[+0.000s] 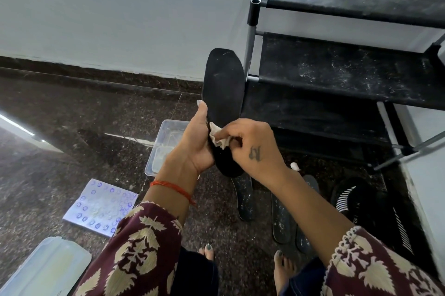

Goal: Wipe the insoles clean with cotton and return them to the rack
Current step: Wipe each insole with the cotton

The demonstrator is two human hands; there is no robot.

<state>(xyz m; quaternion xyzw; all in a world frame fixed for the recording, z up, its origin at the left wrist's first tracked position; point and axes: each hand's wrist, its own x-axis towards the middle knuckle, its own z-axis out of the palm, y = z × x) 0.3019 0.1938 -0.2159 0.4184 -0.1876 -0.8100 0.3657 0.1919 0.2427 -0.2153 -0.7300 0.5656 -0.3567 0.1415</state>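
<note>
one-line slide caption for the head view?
Left hand holds a black insole upright while right hand wipes it with cotton beside the shoe rack.

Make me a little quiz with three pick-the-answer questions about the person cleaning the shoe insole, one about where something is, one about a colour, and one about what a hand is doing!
1. Where is the clear plastic tub?
A. On the top rack shelf
B. On the floor, below the hands
C. In the person's lap

2. What colour is the thread on the left wrist?
A. Green
B. Blue
C. Red-orange

3. What is the right hand doing?
A. Pinching cotton against the insole
B. Hanging free
C. Gripping the rack

Answers:
1 B: the clear plastic tub sits on the dark floor under the left hand.
2 C: the thread is red-orange.
3 A: the right hand presses the cotton onto the black insole, beside the rack.
</note>
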